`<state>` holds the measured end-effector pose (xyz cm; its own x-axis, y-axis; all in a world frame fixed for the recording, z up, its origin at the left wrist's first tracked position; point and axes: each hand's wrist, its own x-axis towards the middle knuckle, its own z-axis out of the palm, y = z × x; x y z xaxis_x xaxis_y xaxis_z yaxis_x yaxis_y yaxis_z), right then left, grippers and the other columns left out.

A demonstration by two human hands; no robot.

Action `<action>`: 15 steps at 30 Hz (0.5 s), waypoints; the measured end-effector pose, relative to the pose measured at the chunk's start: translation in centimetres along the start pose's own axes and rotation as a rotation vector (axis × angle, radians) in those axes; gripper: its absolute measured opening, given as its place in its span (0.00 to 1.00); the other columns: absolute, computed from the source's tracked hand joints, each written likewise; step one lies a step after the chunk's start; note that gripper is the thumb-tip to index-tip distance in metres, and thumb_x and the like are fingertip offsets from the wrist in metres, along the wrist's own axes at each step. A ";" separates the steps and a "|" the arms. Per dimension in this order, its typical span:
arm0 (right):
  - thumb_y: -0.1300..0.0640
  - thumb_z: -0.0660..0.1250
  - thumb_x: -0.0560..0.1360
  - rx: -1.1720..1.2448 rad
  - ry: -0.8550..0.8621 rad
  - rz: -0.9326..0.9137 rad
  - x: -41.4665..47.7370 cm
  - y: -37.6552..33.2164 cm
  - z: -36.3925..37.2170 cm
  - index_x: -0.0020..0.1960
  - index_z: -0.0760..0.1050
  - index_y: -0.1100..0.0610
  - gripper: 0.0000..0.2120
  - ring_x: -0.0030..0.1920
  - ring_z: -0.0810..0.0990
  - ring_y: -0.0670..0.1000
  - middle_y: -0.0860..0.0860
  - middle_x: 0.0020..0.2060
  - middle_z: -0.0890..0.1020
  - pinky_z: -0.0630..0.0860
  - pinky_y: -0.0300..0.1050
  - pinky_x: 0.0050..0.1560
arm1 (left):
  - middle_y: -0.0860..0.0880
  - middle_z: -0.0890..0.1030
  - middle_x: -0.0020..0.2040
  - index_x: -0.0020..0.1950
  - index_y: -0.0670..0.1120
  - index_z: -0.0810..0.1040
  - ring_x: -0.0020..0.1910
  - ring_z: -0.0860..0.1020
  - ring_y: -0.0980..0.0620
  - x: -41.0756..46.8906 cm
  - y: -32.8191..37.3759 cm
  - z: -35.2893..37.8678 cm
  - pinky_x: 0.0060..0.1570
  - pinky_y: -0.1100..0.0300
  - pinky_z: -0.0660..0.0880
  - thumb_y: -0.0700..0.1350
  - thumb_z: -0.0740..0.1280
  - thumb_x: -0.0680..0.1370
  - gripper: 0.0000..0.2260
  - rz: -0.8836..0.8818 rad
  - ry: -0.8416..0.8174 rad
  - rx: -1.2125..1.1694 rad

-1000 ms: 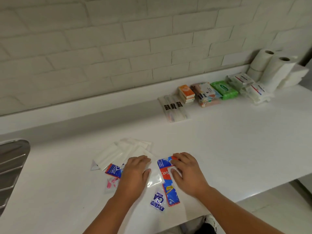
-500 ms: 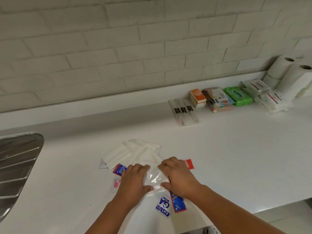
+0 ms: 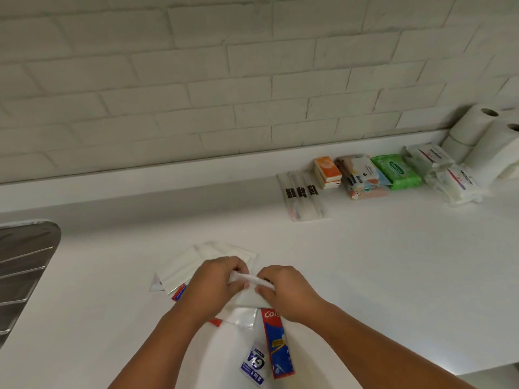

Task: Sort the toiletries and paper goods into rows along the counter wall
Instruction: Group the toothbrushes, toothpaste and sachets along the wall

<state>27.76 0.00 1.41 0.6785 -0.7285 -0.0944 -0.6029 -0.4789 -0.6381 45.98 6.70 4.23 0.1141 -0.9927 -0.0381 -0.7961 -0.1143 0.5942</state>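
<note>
Crosswise, left hand (image 3: 216, 284), right hand (image 3: 289, 293) pinch packet (image 3: 248, 300) edge.

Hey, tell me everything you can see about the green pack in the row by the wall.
The green pack is a soft, flat, bright green plastic pack with a darker green oval label on top, lettering too small to read. It lies flat on the white counter by the wall ledge, in the row, between the pastel patterned packs and the white tissue packs. It meets the pastel packs; whether it touches the white ones is unclear.
</note>
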 end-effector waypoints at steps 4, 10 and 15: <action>0.53 0.70 0.75 0.200 0.037 0.122 1.5 0.7 -2.6 0.45 0.77 0.50 0.02 0.38 0.77 0.45 0.44 0.37 0.79 0.74 0.40 0.39 | 0.54 0.77 0.38 0.52 0.58 0.79 0.36 0.75 0.57 2.2 1.6 -0.7 0.36 0.68 0.73 0.45 0.78 0.71 0.14 -0.089 0.161 -0.235; 0.54 0.74 0.73 0.647 0.166 0.323 4.3 2.0 -6.0 0.42 0.76 0.57 0.09 0.43 0.84 0.53 0.53 0.42 0.83 0.81 0.49 0.41 | 0.47 0.84 0.45 0.55 0.57 0.81 0.45 0.82 0.44 5.1 2.4 0.6 0.49 0.50 0.81 0.49 0.76 0.73 0.12 -0.296 0.275 -0.655; 0.53 0.73 0.74 0.880 0.234 0.392 7.0 3.2 -7.1 0.45 0.76 0.57 0.09 0.47 0.84 0.57 0.57 0.45 0.84 0.82 0.60 0.49 | 0.47 0.86 0.41 0.58 0.50 0.82 0.41 0.85 0.51 7.1 3.7 2.5 0.44 0.58 0.81 0.44 0.74 0.76 0.11 -0.406 0.259 -0.872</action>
<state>27.59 -10.11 4.10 0.3404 -0.8814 -0.3276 -0.1761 0.2824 -0.9430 42.41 -0.89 4.15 0.4904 -0.8335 -0.2547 0.0350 -0.2731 0.9613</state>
